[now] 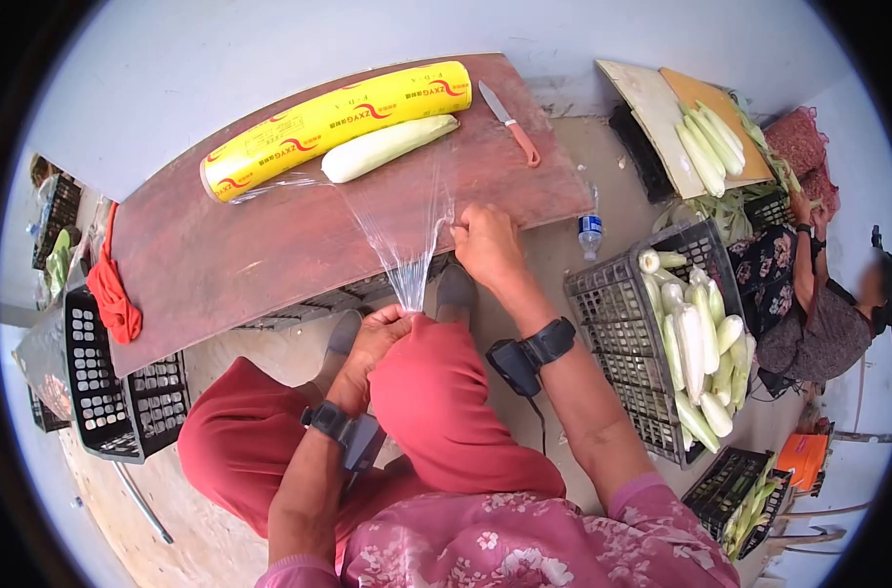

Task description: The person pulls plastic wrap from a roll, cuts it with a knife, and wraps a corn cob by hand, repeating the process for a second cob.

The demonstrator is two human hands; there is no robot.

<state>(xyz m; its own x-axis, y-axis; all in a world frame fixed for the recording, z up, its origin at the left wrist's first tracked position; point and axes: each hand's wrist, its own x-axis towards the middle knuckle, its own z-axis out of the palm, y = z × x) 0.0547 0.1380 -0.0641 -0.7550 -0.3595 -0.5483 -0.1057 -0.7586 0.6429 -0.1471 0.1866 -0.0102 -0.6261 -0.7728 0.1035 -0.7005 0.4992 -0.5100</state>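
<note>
A sheet of clear cling film (399,230) stretches from the table toward my knees, bunched into a narrow bundle at its near end. My left hand (377,341) is closed on that bundle beside my right knee. My right hand (489,247), fingers closed at the table's front edge, pinches the film's right side. Behind the film lies a pale green, long vegetable (390,148), seemingly an ear of corn in its inner husk. It rests against a yellow printed roll of cling film (338,127). A knife (509,124) with an orange-red handle lies to their right.
The reddish-brown table (269,255) has a red cloth (115,292) at its left corner. Black crates (132,397) stand left. At right are a crate (617,338) of pale vegetables (696,343), a water bottle (590,237), more vegetables on a board, and another seated person (808,333).
</note>
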